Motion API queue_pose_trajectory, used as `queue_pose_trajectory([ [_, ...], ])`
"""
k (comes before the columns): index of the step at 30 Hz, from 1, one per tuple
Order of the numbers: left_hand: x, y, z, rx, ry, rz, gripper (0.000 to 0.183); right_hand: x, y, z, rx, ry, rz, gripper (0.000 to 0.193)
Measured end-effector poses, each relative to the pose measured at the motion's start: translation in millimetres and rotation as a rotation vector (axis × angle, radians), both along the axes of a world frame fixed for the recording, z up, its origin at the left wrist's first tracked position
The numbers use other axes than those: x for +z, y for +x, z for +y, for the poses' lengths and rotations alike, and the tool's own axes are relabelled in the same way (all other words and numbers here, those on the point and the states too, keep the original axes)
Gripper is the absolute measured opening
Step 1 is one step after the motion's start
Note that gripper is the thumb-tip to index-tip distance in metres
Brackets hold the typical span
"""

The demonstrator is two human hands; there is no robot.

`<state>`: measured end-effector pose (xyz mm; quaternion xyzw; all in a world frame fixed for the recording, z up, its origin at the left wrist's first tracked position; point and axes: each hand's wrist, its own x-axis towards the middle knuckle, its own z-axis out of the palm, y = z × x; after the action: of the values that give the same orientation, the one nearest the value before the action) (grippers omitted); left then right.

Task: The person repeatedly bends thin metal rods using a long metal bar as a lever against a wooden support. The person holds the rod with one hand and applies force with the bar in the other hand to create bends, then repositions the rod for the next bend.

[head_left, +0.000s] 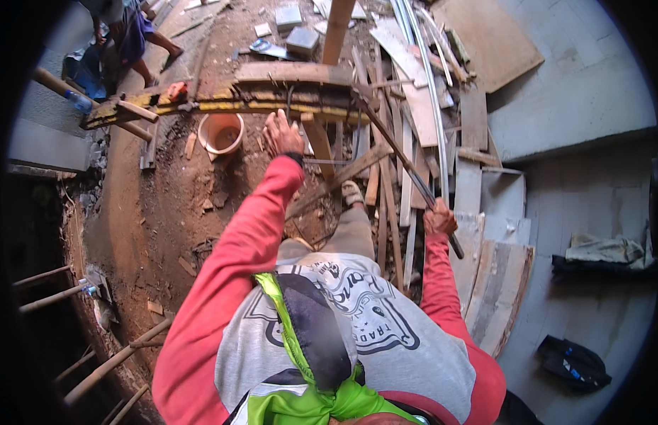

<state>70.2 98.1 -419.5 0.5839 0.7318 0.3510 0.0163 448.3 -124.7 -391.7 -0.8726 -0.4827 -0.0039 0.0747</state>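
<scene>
My right hand (pixel 440 219) is wrapped round the lower part of a long dark metal bar (pixel 407 164), which slants up and left to the right end of a raised wooden beam (pixel 237 105) with yellow edging. My left hand (pixel 281 136) lies at the beam's near edge with its fingers stretched forward. Close to those fingers, a thin dark bent rod (pixel 290 95) crosses the beam; whether they touch it I cannot tell. Several short metal pegs stick up from the beam's top.
An orange bucket (pixel 220 134) stands below the beam. Orange tool-like object (pixel 177 91) rests on its left part. Loose planks (pixel 407 127) and a long silvery pipe (pixel 436 106) lie at right. A co-worker's legs (pixel 134 49) show at far left. Bamboo poles (pixel 116 361) edge a dark pit.
</scene>
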Motion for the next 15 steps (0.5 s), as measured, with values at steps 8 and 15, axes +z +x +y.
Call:
queue_pose_trajectory([
  [8, 24, 61, -73, -0.688, -0.384, 0.188, 0.031, 4, -35, -18, -0.001, 0.2, 0.389, 0.046],
  [15, 172, 42, -1, -0.798, 0.24, 0.081, 0.023, -25, -5, -24, -0.052, 0.069, 0.468, 0.041],
])
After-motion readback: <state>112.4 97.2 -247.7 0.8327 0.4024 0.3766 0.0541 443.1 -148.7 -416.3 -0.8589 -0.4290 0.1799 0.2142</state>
